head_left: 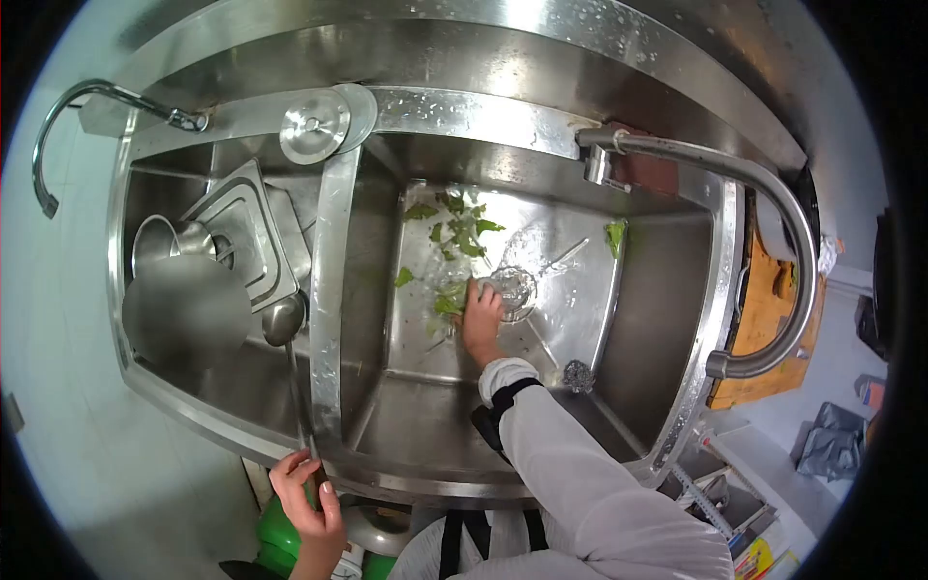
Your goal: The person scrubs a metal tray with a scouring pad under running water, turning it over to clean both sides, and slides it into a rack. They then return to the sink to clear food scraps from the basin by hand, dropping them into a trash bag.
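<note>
My left hand [314, 507] is at the sink's front edge, its fingers closed round the handle end of a metal ladle [282, 321]. The ladle's bowl hangs over the left basin. Down in the right basin, my right hand [480, 324] has its fingers curled at the left side of the round drain [515, 293]. What those fingers hold, if anything, is hidden. Wet green leaves [449, 298] lie against that hand, and more leaf scraps [464, 232] are scattered behind it. A steel wool scrubber [578, 376] sits at the front right of this basin.
The left basin [213, 387] holds a rectangular metal pan [249, 232] and a metal pot [155, 240], partly covered by a blurred round patch. Round metal lids [314, 126] lie on the back ledge. A large faucet [802, 261] arches at the right; a smaller faucet [116, 92] stands far left.
</note>
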Action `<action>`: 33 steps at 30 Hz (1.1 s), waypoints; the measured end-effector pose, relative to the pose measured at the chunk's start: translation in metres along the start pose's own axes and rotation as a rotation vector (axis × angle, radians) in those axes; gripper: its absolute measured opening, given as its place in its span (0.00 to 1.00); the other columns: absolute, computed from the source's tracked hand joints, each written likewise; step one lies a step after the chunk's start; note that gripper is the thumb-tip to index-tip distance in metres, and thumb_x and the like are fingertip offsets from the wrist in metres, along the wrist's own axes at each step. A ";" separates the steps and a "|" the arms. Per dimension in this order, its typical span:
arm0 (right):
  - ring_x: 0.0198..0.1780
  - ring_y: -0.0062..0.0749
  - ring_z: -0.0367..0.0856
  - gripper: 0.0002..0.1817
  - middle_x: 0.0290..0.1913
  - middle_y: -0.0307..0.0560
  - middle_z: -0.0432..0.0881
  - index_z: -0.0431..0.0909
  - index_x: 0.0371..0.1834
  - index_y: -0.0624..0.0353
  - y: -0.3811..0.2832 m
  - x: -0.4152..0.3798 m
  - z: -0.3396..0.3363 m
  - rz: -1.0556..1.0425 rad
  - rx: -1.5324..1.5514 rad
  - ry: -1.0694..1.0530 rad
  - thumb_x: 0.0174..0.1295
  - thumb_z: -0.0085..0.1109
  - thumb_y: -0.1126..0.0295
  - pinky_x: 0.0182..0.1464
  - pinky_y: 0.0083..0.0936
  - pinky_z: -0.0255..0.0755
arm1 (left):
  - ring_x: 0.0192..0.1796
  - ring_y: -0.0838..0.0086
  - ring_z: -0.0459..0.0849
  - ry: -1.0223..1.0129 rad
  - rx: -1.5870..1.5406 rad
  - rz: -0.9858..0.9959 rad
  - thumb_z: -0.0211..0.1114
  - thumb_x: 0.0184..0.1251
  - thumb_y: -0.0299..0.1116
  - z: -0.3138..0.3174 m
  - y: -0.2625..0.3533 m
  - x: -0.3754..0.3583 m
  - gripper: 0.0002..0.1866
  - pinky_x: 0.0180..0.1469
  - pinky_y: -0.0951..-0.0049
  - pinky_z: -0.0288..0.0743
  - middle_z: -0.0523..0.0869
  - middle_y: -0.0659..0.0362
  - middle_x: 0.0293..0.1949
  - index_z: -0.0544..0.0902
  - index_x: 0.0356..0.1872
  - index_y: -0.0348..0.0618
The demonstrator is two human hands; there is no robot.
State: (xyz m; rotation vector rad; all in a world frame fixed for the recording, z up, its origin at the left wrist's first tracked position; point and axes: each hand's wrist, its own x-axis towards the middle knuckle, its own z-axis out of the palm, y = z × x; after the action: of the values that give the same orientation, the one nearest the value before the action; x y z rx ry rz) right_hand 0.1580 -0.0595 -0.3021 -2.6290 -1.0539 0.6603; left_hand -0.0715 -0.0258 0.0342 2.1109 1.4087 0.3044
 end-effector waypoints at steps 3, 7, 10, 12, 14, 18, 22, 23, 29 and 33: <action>0.50 0.50 0.66 0.27 0.52 0.55 0.65 0.67 0.53 0.55 0.020 0.005 0.025 -0.230 0.076 -0.177 0.46 0.61 0.71 0.49 0.40 0.66 | 0.49 0.55 0.70 -0.023 -0.020 -0.019 0.53 0.55 0.26 -0.001 -0.004 -0.004 0.12 0.53 0.59 0.62 0.71 0.44 0.46 0.72 0.41 0.35; 0.49 0.54 0.71 0.21 0.48 0.58 0.71 0.71 0.49 0.59 0.031 -0.003 0.031 -0.126 0.306 -0.332 0.47 0.51 0.76 0.49 0.39 0.68 | 0.50 0.55 0.69 -0.061 -0.063 0.034 0.52 0.58 0.28 -0.003 -0.003 -0.005 0.11 0.54 0.60 0.61 0.71 0.45 0.46 0.72 0.41 0.35; 0.51 0.52 0.73 0.22 0.48 0.60 0.76 0.74 0.49 0.61 0.017 -0.006 -0.002 0.115 0.686 -0.155 0.46 0.50 0.74 0.54 0.38 0.66 | 0.50 0.57 0.69 -0.063 -0.082 0.088 0.50 0.60 0.28 -0.002 -0.013 -0.009 0.10 0.55 0.61 0.60 0.70 0.46 0.47 0.72 0.41 0.35; 0.48 0.51 0.75 0.19 0.45 0.60 0.78 0.75 0.48 0.59 0.010 -0.003 -0.026 -0.001 0.735 0.004 0.52 0.48 0.69 0.50 0.39 0.68 | 0.51 0.63 0.69 -0.088 -0.147 0.106 0.48 0.65 0.30 -0.002 -0.014 -0.013 0.10 0.57 0.66 0.59 0.71 0.50 0.47 0.71 0.42 0.34; 0.45 0.49 0.77 0.20 0.44 0.59 0.78 0.75 0.49 0.57 -0.008 -0.016 -0.112 0.008 0.797 -0.080 0.51 0.45 0.73 0.48 0.38 0.70 | 0.46 0.59 0.75 -0.102 -0.056 0.197 0.51 0.64 0.31 -0.005 -0.001 -0.011 0.13 0.47 0.64 0.69 0.75 0.45 0.47 0.74 0.44 0.31; 0.44 0.45 0.78 0.15 0.41 0.56 0.79 0.77 0.43 0.59 0.009 -0.060 -0.199 0.039 0.579 0.099 0.51 0.50 0.72 0.45 0.36 0.72 | 0.41 0.61 0.73 -0.188 -0.076 0.339 0.55 0.65 0.32 -0.004 -0.003 -0.011 0.14 0.46 0.66 0.68 0.74 0.47 0.41 0.72 0.44 0.30; 0.42 0.43 0.79 0.12 0.40 0.53 0.78 0.75 0.39 0.58 0.065 -0.108 -0.169 0.126 0.173 -0.180 0.51 0.53 0.69 0.40 0.38 0.74 | 0.38 0.65 0.73 -0.221 0.152 0.455 0.56 0.65 0.31 -0.005 0.000 -0.009 0.12 0.44 0.70 0.69 0.74 0.48 0.38 0.72 0.43 0.32; 0.40 0.43 0.80 0.11 0.38 0.51 0.78 0.74 0.38 0.57 0.071 -0.123 -0.167 0.082 0.113 -0.229 0.51 0.53 0.69 0.39 0.38 0.75 | 0.38 0.65 0.73 -0.234 0.160 0.480 0.56 0.65 0.31 -0.007 -0.003 -0.009 0.12 0.44 0.70 0.69 0.74 0.48 0.38 0.72 0.43 0.32; 0.39 0.47 0.78 0.05 0.37 0.52 0.76 0.73 0.31 0.58 0.143 -0.264 -0.282 0.182 0.547 0.333 0.53 0.51 0.70 0.37 0.41 0.71 | 0.42 0.65 0.73 -0.243 0.059 0.296 0.55 0.66 0.33 -0.003 -0.001 -0.020 0.12 0.46 0.68 0.69 0.76 0.48 0.42 0.73 0.42 0.32; 0.35 0.52 0.76 0.05 0.33 0.55 0.75 0.73 0.34 0.59 0.232 -0.442 -0.335 0.845 0.218 0.850 0.53 0.50 0.74 0.36 0.40 0.70 | 0.47 0.67 0.70 -0.221 0.060 0.329 0.50 0.67 0.31 0.004 -0.042 -0.004 0.10 0.55 0.69 0.61 0.72 0.52 0.43 0.70 0.41 0.33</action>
State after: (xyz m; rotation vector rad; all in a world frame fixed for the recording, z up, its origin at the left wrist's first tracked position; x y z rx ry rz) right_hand 0.1767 -0.5495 0.0457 -2.6181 0.3570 -0.2473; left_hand -0.1041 -0.0194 0.0075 2.3437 0.9560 0.1499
